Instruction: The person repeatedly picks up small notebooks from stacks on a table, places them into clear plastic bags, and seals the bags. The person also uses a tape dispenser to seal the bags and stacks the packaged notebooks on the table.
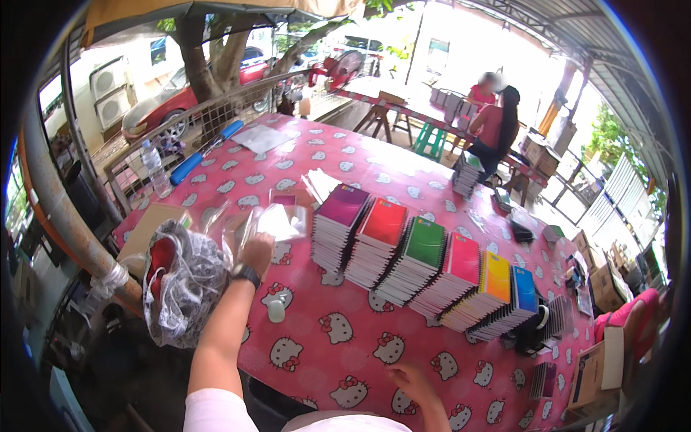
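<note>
My left hand [258, 253], with a dark watch at the wrist, reaches among clear plastic bags [229, 229] on the left of the table. Its fingers seem closed on one bag, partly hidden by the hand itself. White papers [282, 220] lie right beyond it. Over the near edge hangs my right hand [412, 381], its fingers loosely apart and nothing in them. Stacks of spiral notebooks run in a row across the middle: purple [342, 204], red [381, 222], green [423, 240], pink-red [461, 258], yellow [495, 275] and blue [524, 289].
A grey patterned cloth bag [183, 288] sits at the table's left edge, near a metal post [79, 230]. A small pale green case [276, 310] lies nearby. A water bottle [155, 170] stands far left. Cardboard boxes [594, 371] are at right. Two people [497, 129] are at a farther table.
</note>
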`<state>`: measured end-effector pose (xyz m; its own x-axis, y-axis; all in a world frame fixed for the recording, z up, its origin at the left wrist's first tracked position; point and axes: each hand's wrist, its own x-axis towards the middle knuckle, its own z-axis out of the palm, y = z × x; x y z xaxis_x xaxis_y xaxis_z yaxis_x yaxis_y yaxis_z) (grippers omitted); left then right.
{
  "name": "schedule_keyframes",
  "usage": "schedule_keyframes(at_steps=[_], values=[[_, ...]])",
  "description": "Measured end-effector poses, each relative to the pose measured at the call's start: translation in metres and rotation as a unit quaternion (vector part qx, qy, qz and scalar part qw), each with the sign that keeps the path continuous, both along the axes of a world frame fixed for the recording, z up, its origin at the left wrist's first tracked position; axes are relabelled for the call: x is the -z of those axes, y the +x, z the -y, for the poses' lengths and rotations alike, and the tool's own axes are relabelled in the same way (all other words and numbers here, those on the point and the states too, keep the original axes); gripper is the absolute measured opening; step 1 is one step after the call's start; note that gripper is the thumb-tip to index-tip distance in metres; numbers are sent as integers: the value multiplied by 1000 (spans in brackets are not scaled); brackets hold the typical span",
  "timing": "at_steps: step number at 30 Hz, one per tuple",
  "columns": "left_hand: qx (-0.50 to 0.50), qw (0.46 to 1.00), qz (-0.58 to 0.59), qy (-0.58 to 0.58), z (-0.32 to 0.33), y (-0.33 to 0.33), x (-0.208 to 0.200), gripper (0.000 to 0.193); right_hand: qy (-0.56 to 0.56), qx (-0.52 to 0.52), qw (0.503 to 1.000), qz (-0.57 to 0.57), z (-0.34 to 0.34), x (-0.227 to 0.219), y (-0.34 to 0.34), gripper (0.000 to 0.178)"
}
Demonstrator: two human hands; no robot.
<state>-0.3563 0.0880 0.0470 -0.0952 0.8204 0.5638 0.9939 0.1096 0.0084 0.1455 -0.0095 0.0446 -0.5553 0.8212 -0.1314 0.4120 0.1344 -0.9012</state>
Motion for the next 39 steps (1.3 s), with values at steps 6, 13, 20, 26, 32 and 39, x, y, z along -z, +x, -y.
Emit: schedule_keyframes(at_steps=[6,13,20,26,32,39], values=[[-27,925,279,255,48,17,-110,21,11,10,1000,14,10,-8,-3,23],[223,848,480,24,122,258,-37,12,-171,156,937,-263,-4,16,-43,38],[131,509,841,-126,139,321,17,8,-206,324,890,-245,3,27,11,31],[3,566,791,233,136,195,5,19,-124,476,848,-198,14,21,103,23],[-99,758,616,191,159,201,82,14,244,470,756,-384,5,-104,188,28],[-92,639,760,75,205,288,53,52,396,-22,912,-103,-43,-168,-119,38]])
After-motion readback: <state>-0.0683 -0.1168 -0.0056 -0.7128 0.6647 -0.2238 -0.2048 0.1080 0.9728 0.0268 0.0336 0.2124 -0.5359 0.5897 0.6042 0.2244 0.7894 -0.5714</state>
